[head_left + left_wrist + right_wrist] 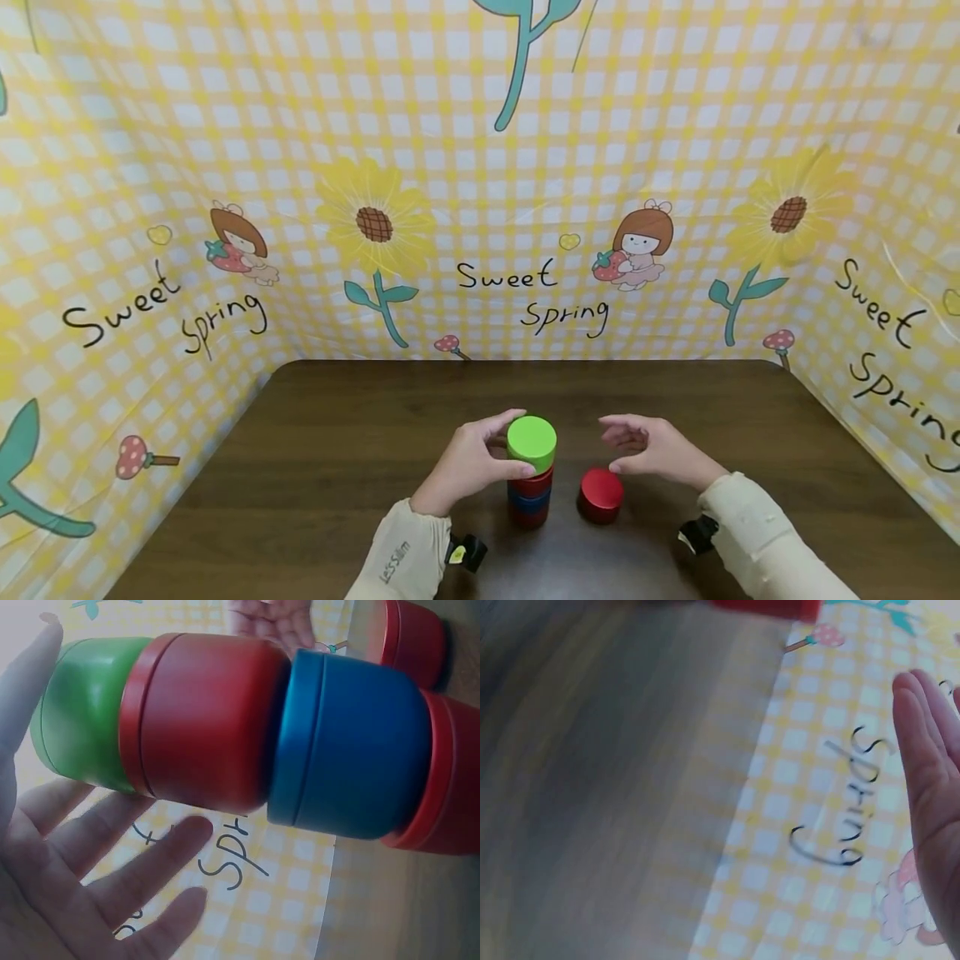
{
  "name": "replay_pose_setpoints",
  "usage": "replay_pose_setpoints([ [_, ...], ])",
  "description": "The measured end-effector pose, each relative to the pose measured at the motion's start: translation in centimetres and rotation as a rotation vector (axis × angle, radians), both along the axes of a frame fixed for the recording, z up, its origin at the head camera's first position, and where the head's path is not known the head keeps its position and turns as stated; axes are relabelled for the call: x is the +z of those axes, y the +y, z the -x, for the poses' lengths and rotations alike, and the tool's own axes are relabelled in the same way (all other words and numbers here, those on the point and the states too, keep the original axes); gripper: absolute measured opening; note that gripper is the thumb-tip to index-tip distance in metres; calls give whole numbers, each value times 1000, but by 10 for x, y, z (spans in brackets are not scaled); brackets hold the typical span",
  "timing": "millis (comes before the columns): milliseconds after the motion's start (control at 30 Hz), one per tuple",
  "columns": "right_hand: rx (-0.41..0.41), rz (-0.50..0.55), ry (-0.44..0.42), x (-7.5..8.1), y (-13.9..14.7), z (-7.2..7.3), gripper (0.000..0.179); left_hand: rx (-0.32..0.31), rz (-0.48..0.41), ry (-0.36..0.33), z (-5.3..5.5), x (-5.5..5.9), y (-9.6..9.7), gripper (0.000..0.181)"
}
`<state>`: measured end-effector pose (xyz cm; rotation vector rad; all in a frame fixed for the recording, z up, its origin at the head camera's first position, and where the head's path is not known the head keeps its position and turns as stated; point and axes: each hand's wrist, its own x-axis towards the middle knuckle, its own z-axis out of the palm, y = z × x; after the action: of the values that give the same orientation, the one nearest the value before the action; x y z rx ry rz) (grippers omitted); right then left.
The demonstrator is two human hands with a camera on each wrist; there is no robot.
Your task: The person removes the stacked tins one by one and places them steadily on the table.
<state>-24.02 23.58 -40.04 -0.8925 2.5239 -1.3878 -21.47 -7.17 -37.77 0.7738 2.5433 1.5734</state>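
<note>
My left hand [468, 462] holds a round green container [531, 437] at the top of a stack, thumb across its near side and a finger round the far side. Beneath it in the left wrist view come a red container [206, 724], a blue one [356, 742] and another red one [457, 776], each with a lid seam. To the right of the stack a separate red container [600, 496] stands upright on the table. My right hand [658, 450] hovers just behind and right of it, fingers loosely bent and apart from the stack, holding nothing.
The dark wooden table [315, 500] has its far edge against a yellow-checked cloth [465, 192] printed with flowers, figures and lettering. This cloth also rises along both sides. Black camera straps [699, 533] sit at both wrists.
</note>
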Motion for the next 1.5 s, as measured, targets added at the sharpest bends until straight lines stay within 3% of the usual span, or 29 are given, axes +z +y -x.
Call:
replay_pose_setpoints([
  [200,-118,80,89,14,-20,-11,51,-7,11,14,1,-3,-3,66],
  [400,-176,154,135,20,-38,-21,50,6,-21,-4,0,-7,-6,63],
  [800,-186,121,168,22,-64,-30,55,-2,-55,-91,0,-16,-7,72],
  [1100,-157,184,141,23,-73,-33,61,-24,-30,-88,2,-19,-7,69],
  [1500,-153,141,308,18,-89,-36,69,-44,-49,-87,2,-21,-5,65],
])
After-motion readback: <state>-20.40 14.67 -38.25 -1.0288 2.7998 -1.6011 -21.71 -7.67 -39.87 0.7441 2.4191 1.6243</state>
